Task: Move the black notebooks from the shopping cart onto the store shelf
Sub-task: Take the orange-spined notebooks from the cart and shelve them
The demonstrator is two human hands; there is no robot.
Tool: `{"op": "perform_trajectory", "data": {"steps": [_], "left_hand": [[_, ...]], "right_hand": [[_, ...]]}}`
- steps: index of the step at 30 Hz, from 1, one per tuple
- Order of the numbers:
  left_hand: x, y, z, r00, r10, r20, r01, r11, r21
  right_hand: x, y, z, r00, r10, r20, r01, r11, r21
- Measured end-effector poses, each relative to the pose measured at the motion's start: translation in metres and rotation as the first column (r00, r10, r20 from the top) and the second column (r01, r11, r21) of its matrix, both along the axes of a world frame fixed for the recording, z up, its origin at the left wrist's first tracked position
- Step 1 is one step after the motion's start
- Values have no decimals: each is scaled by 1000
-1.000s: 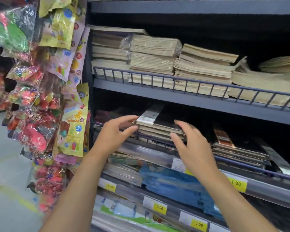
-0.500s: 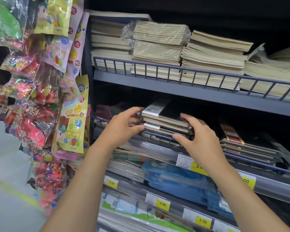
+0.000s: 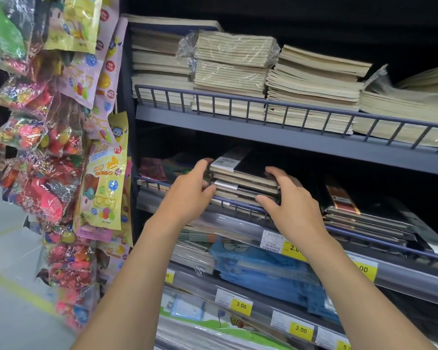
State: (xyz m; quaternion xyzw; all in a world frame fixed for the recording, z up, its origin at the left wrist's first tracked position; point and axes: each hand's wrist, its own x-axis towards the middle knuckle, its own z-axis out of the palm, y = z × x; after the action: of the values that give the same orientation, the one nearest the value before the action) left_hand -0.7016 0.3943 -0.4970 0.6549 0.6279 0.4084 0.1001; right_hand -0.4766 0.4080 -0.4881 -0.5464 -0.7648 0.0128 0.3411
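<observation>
Black notebooks (image 3: 247, 176) on shelf (image 3: 150, 178), between left grip (image 3: 187, 195) and right grip (image 3: 288, 207), both clasping stack's ends.

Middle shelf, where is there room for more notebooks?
The dim gap between the black notebook stack, held by the left hand and right hand, and the wrapped stack to its right looks bare. There is headroom above the stack too. Left of it, red items crowd in; the top shelf is packed.

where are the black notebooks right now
Head view, centre: the black notebooks sit on the middle shelf, gripped between the left hand and right hand, below the beige stacks.
</observation>
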Motion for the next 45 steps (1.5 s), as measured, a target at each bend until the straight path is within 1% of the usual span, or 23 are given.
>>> {"op": "perform_trajectory", "data": {"steps": [4,7,14,17,19,22,24,26,29,31,35,39,43,45], "left_hand": [[-2,-5,3,995,-39,93,43,998,-44],[-3,-10,8,991,-53,126,61,997,-57],[-14,-15,3,997,-11,78,17,997,-77],[-16,-7,-6,996,-14,86,20,998,-63],[-11,-4,-11,987,-46,152,50,998,-23],[-2,-5,-14,958,-51,283,48,999,16],[-3,-8,-15,946,-65,317,52,997,49],[-7,-11,-15,944,-83,321,63,995,71],[-10,-17,-12,962,-80,261,56,993,99],[-9,-19,-12,966,-76,249,47,992,120],[-7,-17,-14,961,-49,271,8,989,149],[-9,-15,-14,941,17,338,-72,986,153],[-5,-16,-13,943,2,333,-56,987,152],[-5,-17,-13,950,-17,313,-33,988,152]], "right_hand": [[-1,-1,3,1000,10,9,-10,1000,-10],[1,-2,6,1000,9,4,-9,1000,-11],[2,-13,-6,999,34,-3,-33,999,33],[3,-13,-8,999,-11,-51,12,1000,10],[2,-13,-9,995,-45,-92,45,999,-6],[0,-15,-10,991,-54,-126,51,998,-29],[1,-17,-12,988,-55,-147,52,998,-24],[3,-19,-13,985,-47,-166,45,999,-17],[1,-24,-12,987,-19,-161,15,999,-29],[0,-28,-10,988,-12,-152,7,999,-33],[1,-32,-4,968,-8,-250,1,1000,-30],[-5,-30,-9,961,27,-275,-25,1000,8],[5,-21,-8,938,51,-343,-59,998,-15],[9,-19,-7,935,56,-351,-64,998,-12]]}}
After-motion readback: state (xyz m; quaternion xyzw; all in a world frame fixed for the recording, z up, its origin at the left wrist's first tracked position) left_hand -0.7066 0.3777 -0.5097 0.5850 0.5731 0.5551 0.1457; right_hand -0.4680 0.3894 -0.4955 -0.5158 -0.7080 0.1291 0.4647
